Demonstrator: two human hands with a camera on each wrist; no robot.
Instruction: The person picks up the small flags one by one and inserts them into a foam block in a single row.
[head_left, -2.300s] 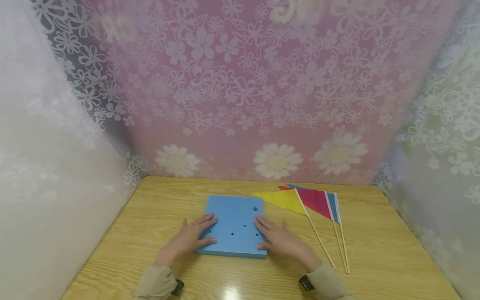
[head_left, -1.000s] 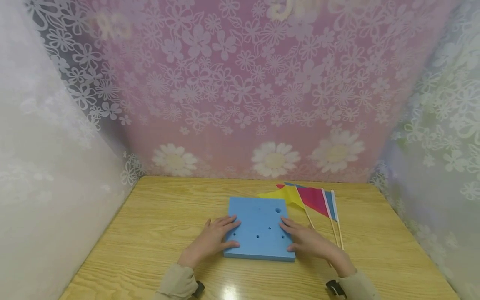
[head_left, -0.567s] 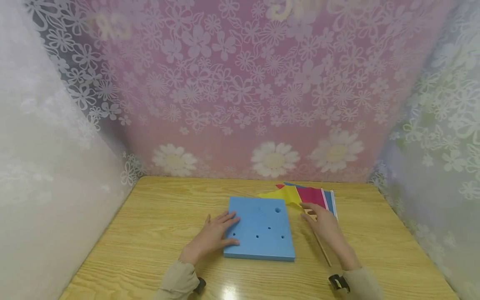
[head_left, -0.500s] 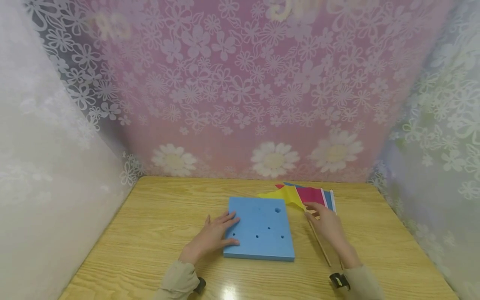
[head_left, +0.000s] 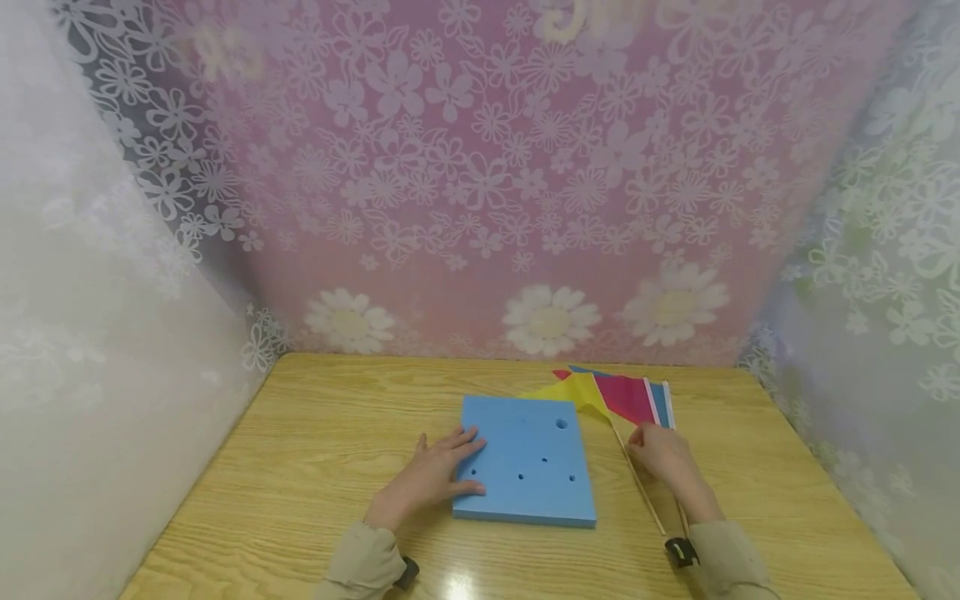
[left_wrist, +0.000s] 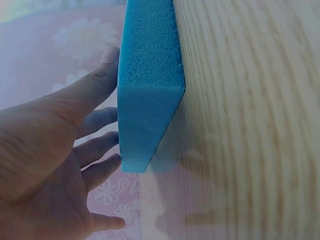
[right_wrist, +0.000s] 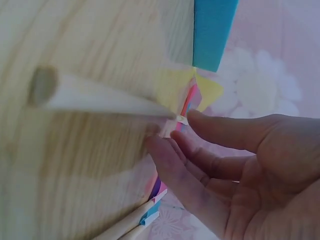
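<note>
My left hand (head_left: 423, 479) rests on the left side of a flat blue foam block (head_left: 510, 442) with several holes in its top. In the left wrist view, the thumb and fingers lie against the block's upper face. My right hand (head_left: 667, 458) is beside the wooden stick (head_left: 641, 483) of a yellow pennant flag (head_left: 577, 390), its fingers bent. In the right wrist view, the thumb tip is close to that stick, with a gap between thumb and forefinger. A magenta flag (head_left: 624, 396) and a blue flag (head_left: 662, 400) lie behind the hand, their sticks partly hidden.
The wood-grain table (head_left: 337, 417) stands against a pink flowered backdrop (head_left: 450, 208), with pale flowered walls at the left and right. The yellow flag's tip passes behind the block's far edge.
Both hands slid the block rightward. My right hand then left it, reached to the yellow flag's stick and has since moved a little down and right. My left hand stayed on the block.
</note>
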